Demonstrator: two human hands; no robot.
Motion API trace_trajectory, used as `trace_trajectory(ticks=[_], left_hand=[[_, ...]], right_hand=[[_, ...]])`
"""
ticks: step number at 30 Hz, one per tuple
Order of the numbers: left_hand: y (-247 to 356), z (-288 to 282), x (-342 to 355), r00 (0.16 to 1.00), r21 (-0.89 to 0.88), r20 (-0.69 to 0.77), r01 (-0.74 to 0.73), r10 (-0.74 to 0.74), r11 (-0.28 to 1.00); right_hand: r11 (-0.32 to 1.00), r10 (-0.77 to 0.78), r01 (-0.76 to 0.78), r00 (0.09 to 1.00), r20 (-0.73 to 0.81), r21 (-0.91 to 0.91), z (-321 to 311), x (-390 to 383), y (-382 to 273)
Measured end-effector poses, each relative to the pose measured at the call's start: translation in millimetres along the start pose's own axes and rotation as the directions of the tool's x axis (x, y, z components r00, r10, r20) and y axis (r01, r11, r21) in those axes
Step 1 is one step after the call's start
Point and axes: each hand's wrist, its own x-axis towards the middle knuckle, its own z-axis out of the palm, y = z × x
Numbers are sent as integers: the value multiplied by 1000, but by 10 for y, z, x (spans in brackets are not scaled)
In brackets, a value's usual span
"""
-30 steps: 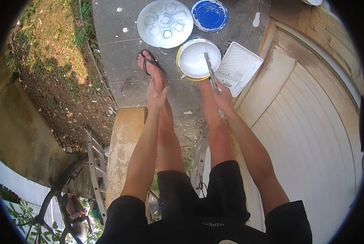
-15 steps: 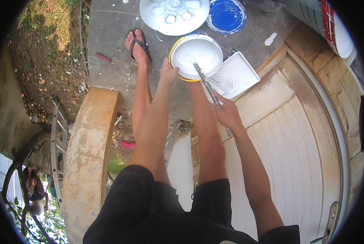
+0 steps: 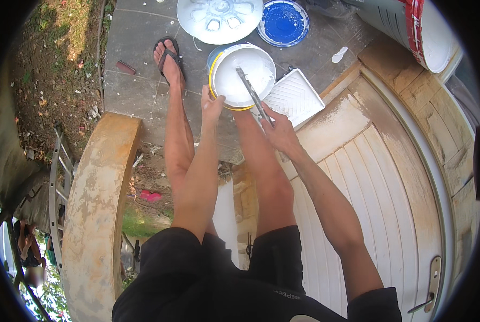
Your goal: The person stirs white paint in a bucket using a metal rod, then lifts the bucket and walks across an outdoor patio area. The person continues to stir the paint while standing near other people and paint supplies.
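Note:
My left hand (image 3: 212,104) grips the lower left rim of a bucket of white paint (image 3: 242,64) with a yellow band. My right hand (image 3: 273,127) is closed on a long, paint-smeared metal stick (image 3: 254,96), whose far end sits in the white paint. Just right of the bucket lies a white paint tray (image 3: 299,96). A white round dish with petal-shaped hollows (image 3: 199,16) and a paint-smeared blue lid (image 3: 283,22) lie on the dark tiles beyond the bucket.
A large red-banded container (image 3: 416,32) stands at upper right, above a white panelled door (image 3: 358,188). A weathered low wall (image 3: 97,204) and a metal ladder (image 3: 57,190) are at left, with dirt and grass (image 3: 57,64). A person (image 3: 28,244) is at lower left.
My left hand has moved up from beside my left leg onto the bucket's rim. The stick stays in the paint in my right hand. The view has shifted, bringing the red-banded container into sight.

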Motion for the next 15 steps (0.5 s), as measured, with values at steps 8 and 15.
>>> trace_trajectory(ticks=[8,15], left_hand=[[-20,-190,-69,995,102,87,35,-44,994],[63,-339,27,974,29,141,176,-178,984]], right_hand=[[962,237,-245,968,-76,-122,-167,158,118],[996,75,-71,995,66,-59,102,9,-103]])
